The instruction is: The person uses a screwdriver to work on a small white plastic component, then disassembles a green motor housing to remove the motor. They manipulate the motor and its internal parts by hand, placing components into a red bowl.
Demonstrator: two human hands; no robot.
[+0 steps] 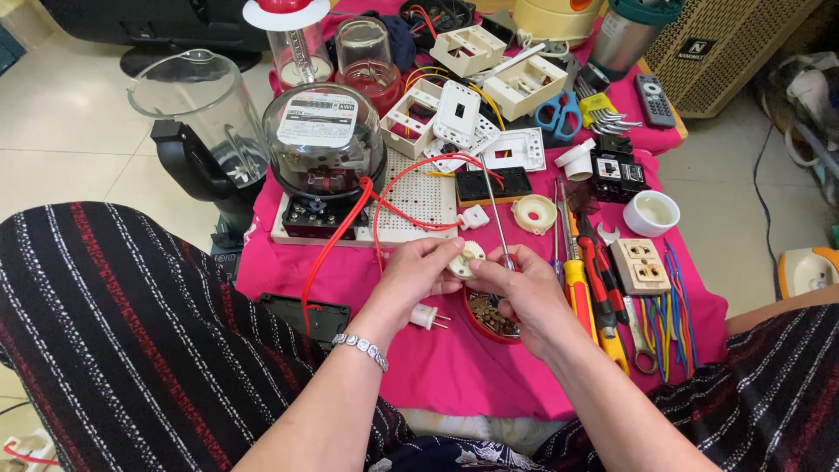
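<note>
Hands: left pinches white socket, right grips screwdriver, tools crowd right

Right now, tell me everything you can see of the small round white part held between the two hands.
The round white part looks like cream plastic, disc-shaped with a ribbed edge and a central opening. The left hand pinches its left side; the right hand touches its right, holding a thin metal screwdriver shaft upright. It hangs above the pink cloth, mostly hidden by fingers.
</note>
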